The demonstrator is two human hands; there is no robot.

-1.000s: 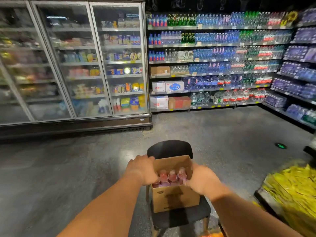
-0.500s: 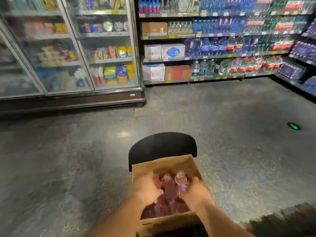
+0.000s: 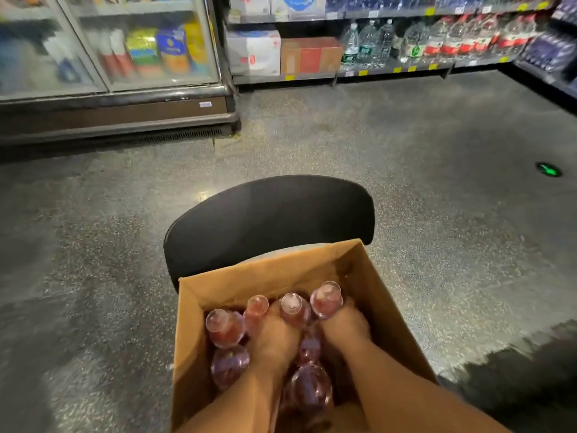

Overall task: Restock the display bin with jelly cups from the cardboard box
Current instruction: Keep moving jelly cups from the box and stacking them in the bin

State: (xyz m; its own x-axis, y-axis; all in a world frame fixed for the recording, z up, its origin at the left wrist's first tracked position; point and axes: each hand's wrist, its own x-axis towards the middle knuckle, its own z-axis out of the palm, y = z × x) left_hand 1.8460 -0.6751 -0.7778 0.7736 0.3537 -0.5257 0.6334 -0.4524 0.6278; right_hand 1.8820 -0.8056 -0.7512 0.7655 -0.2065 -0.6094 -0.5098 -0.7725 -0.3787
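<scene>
Shop floor; left hand point(image 3: 274, 340), right hand point(image 3: 346, 326) gripping jelly cups point(image 3: 292, 304) inside cardboard box point(image 3: 384, 295).

Seven jelly cups point(image 3: 225, 328) showing, one cardboard box point(image 3: 382, 295), one chair point(image 3: 268, 220)

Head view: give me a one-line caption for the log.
Both hands, left hand and right hand, reach among pink jelly cups inside the cardboard box on a black chair.

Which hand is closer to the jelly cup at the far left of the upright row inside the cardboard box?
Left. The left hand is just to the right of that jelly cup, with one cup between them. The right hand is further right, beyond the left hand, near the box's right wall.
</scene>
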